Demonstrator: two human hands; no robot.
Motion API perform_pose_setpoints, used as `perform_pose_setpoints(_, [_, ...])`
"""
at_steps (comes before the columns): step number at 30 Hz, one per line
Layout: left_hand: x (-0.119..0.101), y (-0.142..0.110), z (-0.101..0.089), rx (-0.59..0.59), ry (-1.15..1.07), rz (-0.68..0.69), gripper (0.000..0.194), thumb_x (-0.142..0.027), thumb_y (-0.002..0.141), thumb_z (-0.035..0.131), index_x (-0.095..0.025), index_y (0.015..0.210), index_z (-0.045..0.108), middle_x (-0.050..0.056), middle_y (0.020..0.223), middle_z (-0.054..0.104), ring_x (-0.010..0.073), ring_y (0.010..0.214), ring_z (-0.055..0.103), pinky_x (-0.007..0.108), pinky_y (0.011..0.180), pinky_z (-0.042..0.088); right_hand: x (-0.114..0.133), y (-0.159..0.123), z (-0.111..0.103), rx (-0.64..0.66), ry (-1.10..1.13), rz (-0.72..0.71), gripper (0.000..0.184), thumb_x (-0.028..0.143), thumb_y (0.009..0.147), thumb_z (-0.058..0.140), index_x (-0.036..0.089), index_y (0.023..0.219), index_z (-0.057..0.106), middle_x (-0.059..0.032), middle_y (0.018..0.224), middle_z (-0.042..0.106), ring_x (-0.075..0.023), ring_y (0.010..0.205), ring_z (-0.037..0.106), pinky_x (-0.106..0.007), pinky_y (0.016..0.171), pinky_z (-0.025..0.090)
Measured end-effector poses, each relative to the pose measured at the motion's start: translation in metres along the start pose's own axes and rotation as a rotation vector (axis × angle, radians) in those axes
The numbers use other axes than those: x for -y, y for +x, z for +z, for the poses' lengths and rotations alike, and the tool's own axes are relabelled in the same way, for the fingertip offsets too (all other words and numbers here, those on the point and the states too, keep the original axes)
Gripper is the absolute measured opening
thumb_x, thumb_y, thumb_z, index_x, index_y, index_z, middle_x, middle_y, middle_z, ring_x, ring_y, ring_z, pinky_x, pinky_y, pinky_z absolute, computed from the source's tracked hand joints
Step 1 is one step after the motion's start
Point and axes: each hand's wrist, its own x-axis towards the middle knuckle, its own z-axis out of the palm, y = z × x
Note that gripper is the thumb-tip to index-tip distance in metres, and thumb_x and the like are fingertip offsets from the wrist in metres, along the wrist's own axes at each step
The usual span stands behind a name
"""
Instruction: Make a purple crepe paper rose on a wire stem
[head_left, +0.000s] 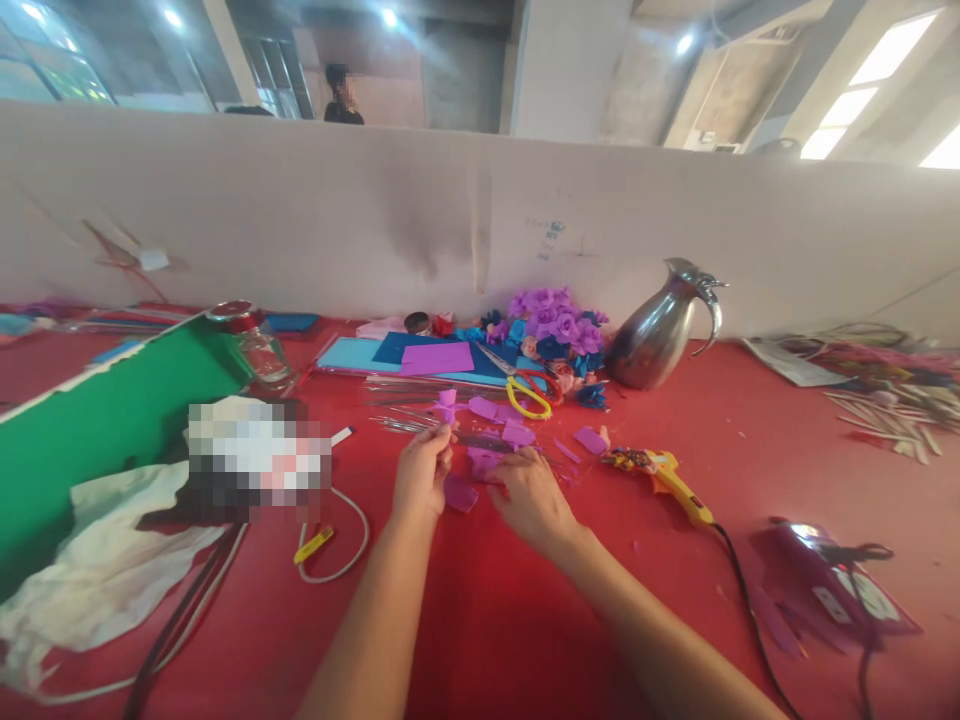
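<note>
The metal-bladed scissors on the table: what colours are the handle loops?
One yellow, one red on the scissors, best seen in the head view.

The left hand [429,462] pinches a curled purple piece [448,404]; the right hand [534,492] reaches its fingers to the purple scraps [484,461] on the red table [480,620]; from the right hand, the yellow-handled scissors [528,396] lie at twelve o'clock, the metal jug [646,340] stands at two, the yellow glue gun [679,488] lies at three, and the lidded glass jar [259,350] sits at ten.
</note>
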Motion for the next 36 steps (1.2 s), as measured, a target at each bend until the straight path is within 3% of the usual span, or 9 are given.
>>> perform_pose_setpoints(8, [0.006, -0.010, 0.008, 0.152, 0.120, -0.056, 0.028, -0.029, 0.050, 0.079, -0.010, 0.069, 0.072, -0.002, 0.052, 0.054, 0.0014, 0.040, 0.032, 0.019, 0.039, 0.011, -0.010, 0.006, 0.003, -0.011, -0.114, 0.033, 0.015, 0.014, 0.081, 0.053, 0.019, 0.081, 0.067, -0.0068, 0.091, 0.069, -0.0241, 0.097, 0.053, -0.033, 0.081, 0.037])
perform_pose_setpoints(19, [0.008, -0.010, 0.009, 0.146, 0.179, -0.059, 0.028, -0.030, 0.048, 0.078, -0.012, 0.069, 0.072, -0.004, 0.050, 0.052, 0.0031, 0.042, 0.034, 0.020, 0.042, 0.018, -0.012, 0.013, -0.005, 0.046, -0.106, -0.023, 0.018, 0.014, 0.081, 0.053, 0.017, 0.077, 0.070, -0.0098, 0.087, 0.071, -0.0246, 0.094, 0.056, -0.032, 0.078, 0.038])
perform_pose_setpoints(27, [0.008, -0.008, 0.008, 0.107, 0.187, -0.079, 0.026, -0.028, 0.048, 0.077, -0.013, 0.068, 0.072, -0.002, 0.054, 0.057, 0.0036, 0.043, 0.037, 0.019, 0.043, 0.022, -0.018, 0.013, -0.005, -0.020, -0.025, 0.061, 0.012, 0.017, 0.077, 0.058, 0.018, 0.080, 0.070, -0.0049, 0.086, 0.072, -0.0195, 0.089, 0.058, -0.027, 0.077, 0.039])
perform_pose_setpoints(33, [0.008, -0.008, 0.008, 0.117, 0.183, -0.068, 0.027, -0.030, 0.048, 0.077, -0.013, 0.069, 0.073, -0.002, 0.053, 0.055, 0.0036, 0.043, 0.036, 0.018, 0.043, 0.021, -0.014, 0.008, -0.004, -0.009, -0.093, -0.040, 0.009, 0.019, 0.075, 0.060, 0.020, 0.072, 0.069, -0.0059, 0.083, 0.071, -0.0236, 0.091, 0.056, -0.032, 0.077, 0.037])
perform_pose_setpoints(36, [0.008, -0.008, 0.007, 0.120, 0.181, -0.064, 0.028, -0.031, 0.047, 0.078, -0.013, 0.068, 0.072, -0.002, 0.054, 0.055, 0.0033, 0.043, 0.036, 0.018, 0.043, 0.021, -0.014, 0.007, -0.001, -0.009, -0.093, -0.015, 0.010, 0.017, 0.075, 0.060, 0.020, 0.071, 0.069, -0.0064, 0.081, 0.071, -0.0233, 0.089, 0.056, -0.031, 0.075, 0.037])
